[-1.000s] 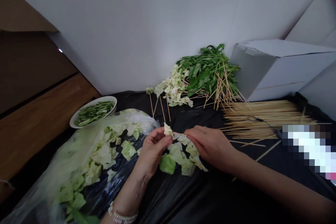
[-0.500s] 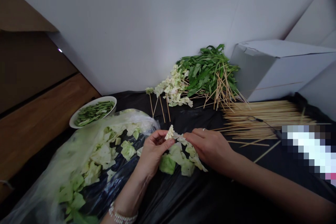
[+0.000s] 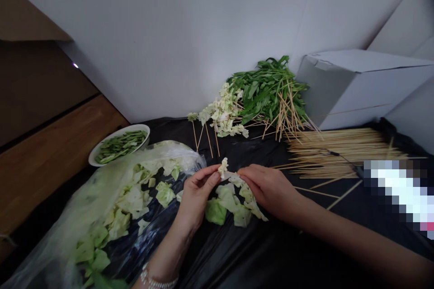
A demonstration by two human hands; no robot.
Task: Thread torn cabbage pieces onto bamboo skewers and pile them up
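Observation:
My left hand is closed in a pinch, its thumb and fingers on a small ruffled piece of cabbage leaf that stands up above them. Close by on the right, my right hand is also closed, fingertips together beside a pale strip between the hands. What it grips is mostly hidden. Several loose cabbage leaves lie on black plastic sheeting just below both hands. More cut cabbage is spread on a clear plastic bag to the left.
Bamboo skewers lie in a heap at right, by a white box. Skewered greens and skewered cabbage are piled against the wall. A white bowl of cut green vegetables stands at left.
The ruffled cabbage piece has tilted and shifted slightly up and right between my left fingers. My right hand has moved only a little; the piles look unchanged.

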